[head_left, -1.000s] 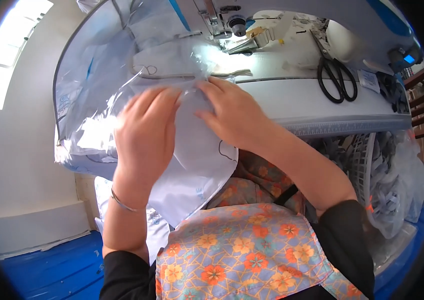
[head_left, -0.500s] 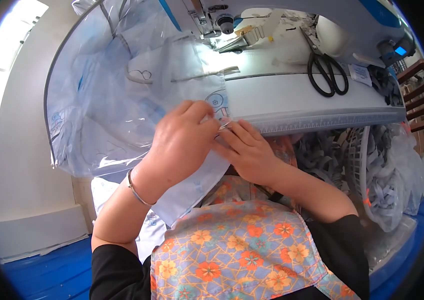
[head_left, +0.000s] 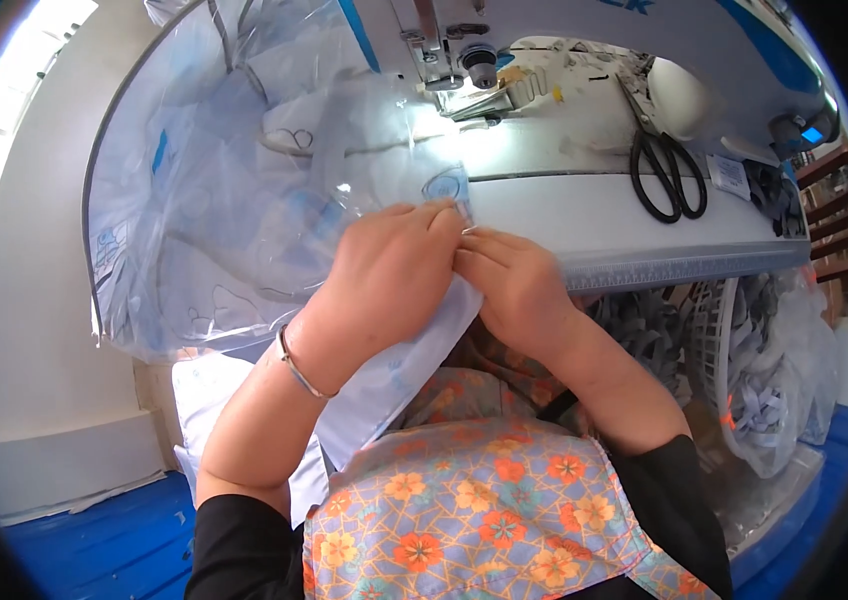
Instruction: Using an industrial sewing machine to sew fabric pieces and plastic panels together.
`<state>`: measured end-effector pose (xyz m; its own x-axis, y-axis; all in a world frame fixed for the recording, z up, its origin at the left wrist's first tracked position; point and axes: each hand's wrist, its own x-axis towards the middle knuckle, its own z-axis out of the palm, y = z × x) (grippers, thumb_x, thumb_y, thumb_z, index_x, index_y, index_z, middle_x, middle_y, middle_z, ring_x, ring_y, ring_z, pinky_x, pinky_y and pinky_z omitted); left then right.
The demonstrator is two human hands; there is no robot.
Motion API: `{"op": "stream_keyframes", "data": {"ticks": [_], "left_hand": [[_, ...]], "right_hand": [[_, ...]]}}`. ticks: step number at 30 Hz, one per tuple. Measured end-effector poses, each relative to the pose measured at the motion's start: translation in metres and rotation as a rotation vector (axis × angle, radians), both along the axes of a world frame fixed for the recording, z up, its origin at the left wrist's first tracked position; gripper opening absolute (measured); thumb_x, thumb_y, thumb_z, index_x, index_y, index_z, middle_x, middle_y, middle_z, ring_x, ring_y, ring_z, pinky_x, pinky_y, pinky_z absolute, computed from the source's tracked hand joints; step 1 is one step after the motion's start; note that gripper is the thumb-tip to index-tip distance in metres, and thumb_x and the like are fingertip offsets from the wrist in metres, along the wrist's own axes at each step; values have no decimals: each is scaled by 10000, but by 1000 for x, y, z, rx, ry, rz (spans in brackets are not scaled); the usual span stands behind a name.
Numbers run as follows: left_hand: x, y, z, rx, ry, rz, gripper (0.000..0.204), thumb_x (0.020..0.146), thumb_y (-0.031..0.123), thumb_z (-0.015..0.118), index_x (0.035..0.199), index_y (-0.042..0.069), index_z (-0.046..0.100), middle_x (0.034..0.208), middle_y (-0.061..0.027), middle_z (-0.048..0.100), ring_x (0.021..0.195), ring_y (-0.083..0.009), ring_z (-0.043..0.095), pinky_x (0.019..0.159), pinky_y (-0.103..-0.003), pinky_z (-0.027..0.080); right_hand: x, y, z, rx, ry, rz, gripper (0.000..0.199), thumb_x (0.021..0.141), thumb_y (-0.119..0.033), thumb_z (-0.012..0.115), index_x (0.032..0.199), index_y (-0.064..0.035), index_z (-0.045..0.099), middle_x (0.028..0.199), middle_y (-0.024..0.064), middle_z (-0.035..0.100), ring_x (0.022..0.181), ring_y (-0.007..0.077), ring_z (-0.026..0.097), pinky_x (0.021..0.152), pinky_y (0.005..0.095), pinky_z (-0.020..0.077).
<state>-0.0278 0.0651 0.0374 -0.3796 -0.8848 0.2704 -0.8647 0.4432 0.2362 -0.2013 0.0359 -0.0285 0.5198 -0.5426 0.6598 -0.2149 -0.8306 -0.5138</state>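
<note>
The left hand (head_left: 399,268) and right hand (head_left: 512,285) pinch the cloth (head_left: 396,372) at its right edge. It appears light, soft, possibly slippery; best held there.

Head-Height Fisheye, Aimed Steeply Down!

And here we are, riding on the wearer's head, left lens of the pair, peering down and forward past the floral apron (head_left: 484,510) at six o'clock! Close range, folks: left hand (head_left: 399,275) and right hand (head_left: 519,285) sit near dead centre, forearms sweeping in from seven and between four and five. Beyond them, the surface (head_left: 564,210), with the sewing machine (head_left: 604,35) cropped at one o'clock. What width! Window (head_left: 14,100) at ten, blue floor (head_left: 94,545) at eight, everything curving toward that dark round rim!
</note>
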Motion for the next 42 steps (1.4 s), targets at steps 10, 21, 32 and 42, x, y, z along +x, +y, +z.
{"op": "stream_keyframes", "data": {"ticks": [10,21,32,42], "left_hand": [[4,-18,-7,-114,-14,54,230,824,71,580,1022,10,681,1060,-127,708,875,-292,662,770,-397,553],[13,-34,-20,-107,-20,-60,284,792,94,611,1051,14,695,1081,-80,718,891,-254,641,764,-363,555],[33,-29,-6,-230,-94,-3,348,817,127,622,1148,42,682,1180,-124,696,1086,-308,634,998,-418,478],[183,82,-42,-409,-64,590,207,908,92,640,1100,46,703,1096,-179,690,1056,-326,648,922,-416,487]], "right_hand": [[-3,-1,13,7,156,8,373,734,65,588,1093,48,688,1135,220,689,1108,417,656,956,469,553],[4,-16,11,-4,182,2,339,782,15,585,1107,51,676,1155,232,681,1141,407,645,961,445,549],[16,-41,10,45,176,15,400,768,50,579,1157,33,672,1241,207,661,1200,391,612,1039,461,501],[41,-8,59,449,324,328,418,905,-213,684,1216,64,651,1214,196,690,1178,340,634,1019,389,497]]}}
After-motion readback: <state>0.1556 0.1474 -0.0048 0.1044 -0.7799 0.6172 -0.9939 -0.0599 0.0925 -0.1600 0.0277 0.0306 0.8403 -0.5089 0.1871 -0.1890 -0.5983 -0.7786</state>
